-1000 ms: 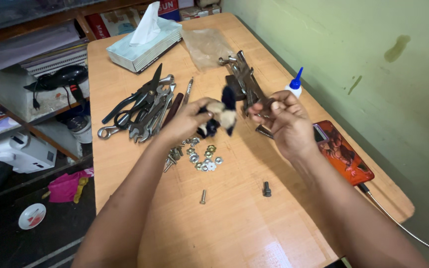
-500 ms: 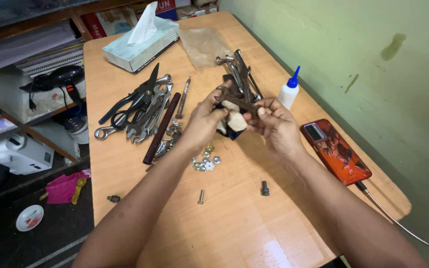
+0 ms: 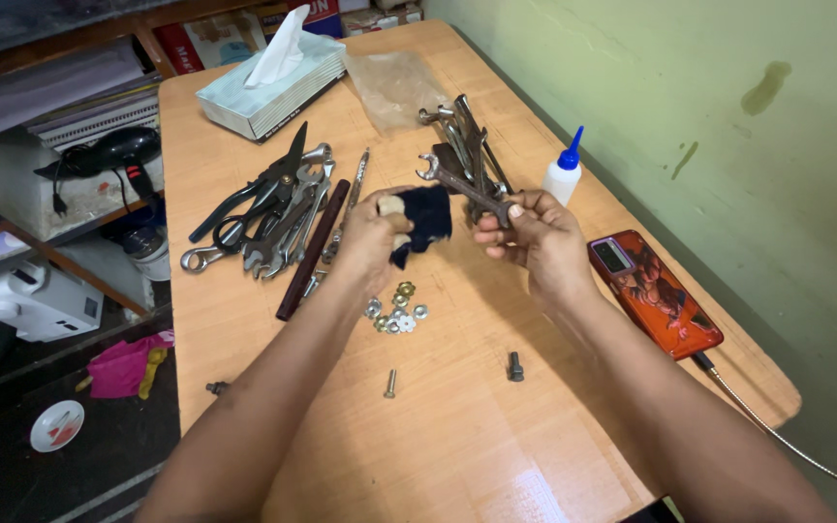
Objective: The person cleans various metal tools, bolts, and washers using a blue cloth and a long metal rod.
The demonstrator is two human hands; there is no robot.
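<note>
Tissue box [image 3: 268, 92] with tissue [image 3: 278, 44] poking out, left hand [image 3: 370, 242] fingers clutching dark cloth [image 3: 423, 221], right hand [image 3: 535, 237] fingers gripping wrench [image 3: 462, 184]

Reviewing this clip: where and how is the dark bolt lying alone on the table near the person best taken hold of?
Pinch the dark bolt across its shank from above, fingertips on its left and right sides. It lies flat on the wooden table, lengthwise toward the person, with bare surface around it, so a top-down pinch looks unobstructed. The smaller screw lies apart to its left.

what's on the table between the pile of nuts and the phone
In the head view, one dark bolt stands on the bare wooden table between the pile of nuts and the red-cased phone; the right hand hovers above.
</note>
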